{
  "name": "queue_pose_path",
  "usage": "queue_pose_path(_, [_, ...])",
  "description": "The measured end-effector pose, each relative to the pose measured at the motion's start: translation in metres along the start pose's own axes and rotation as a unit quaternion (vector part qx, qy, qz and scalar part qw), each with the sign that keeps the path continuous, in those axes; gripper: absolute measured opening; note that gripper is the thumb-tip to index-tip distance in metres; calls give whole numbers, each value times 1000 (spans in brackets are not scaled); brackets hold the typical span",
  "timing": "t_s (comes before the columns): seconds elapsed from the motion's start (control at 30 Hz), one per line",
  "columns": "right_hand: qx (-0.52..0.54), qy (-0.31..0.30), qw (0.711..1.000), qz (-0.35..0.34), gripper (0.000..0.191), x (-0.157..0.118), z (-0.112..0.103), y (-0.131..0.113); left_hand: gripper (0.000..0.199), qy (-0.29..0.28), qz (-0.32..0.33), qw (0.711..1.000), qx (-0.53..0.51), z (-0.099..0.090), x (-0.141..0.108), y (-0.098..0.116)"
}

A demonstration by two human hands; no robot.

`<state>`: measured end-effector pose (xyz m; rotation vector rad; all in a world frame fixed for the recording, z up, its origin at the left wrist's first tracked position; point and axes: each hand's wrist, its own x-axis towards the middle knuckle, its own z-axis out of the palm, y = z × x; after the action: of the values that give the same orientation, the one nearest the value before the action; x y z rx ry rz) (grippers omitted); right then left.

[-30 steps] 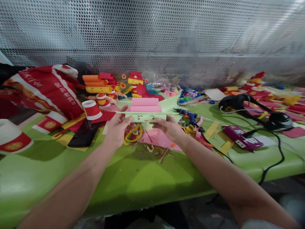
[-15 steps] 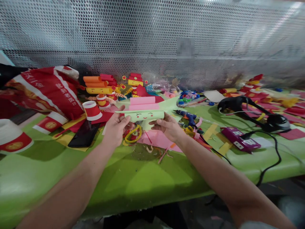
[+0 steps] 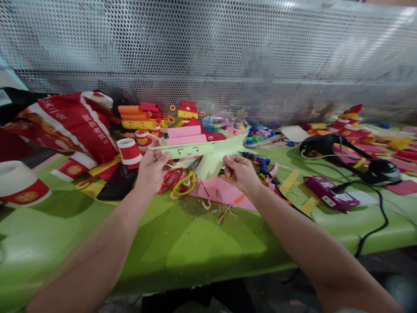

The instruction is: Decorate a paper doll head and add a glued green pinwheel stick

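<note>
My left hand [image 3: 153,170] is closed on the left end of a pale green paper craft [image 3: 190,151] with a drawn smiling face and pink paper rolls [image 3: 185,138] on top. To its right, my right hand [image 3: 238,170] is off the face piece, fingers curled together beside a pale green sheet [image 3: 208,167]; whatever they hold, if anything, is hidden. Below the craft lie scissors [image 3: 194,164], with red and yellow loops [image 3: 184,184] near their handles. Pink paper [image 3: 213,191] and scraps lie between my hands.
On the left are paper cups [image 3: 19,184], a dark phone [image 3: 117,184] and a red bag [image 3: 76,124]. Finished paper figures [image 3: 138,124] stand behind. To the right lie a blue glue gun [image 3: 260,161], a purple power strip [image 3: 332,194] with its black cable, and a black headset [image 3: 352,152].
My right hand has let go of the craft's right end and moved slightly right. The craft has shifted left and tilted in my left hand, uncovering the scissors and red loops.
</note>
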<state>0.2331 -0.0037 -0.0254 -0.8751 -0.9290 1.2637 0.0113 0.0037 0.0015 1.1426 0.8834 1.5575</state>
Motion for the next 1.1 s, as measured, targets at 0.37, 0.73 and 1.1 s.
queue_pose_path(0.37, [14, -3, 1000, 11, 43, -4, 4, -4, 50, -3, -9, 1000, 0, 2, -2, -2])
queue_pose_path(0.73, [15, 30, 999, -43, 42, -1, 4, -1, 47, -1, -21, 1000, 3, 6, -5, -1])
queue_pose_path(1.1, [-110, 37, 990, -79, 36, 3, -2, 8, 16, 129, -30, 988, 74, -13, 14, -2])
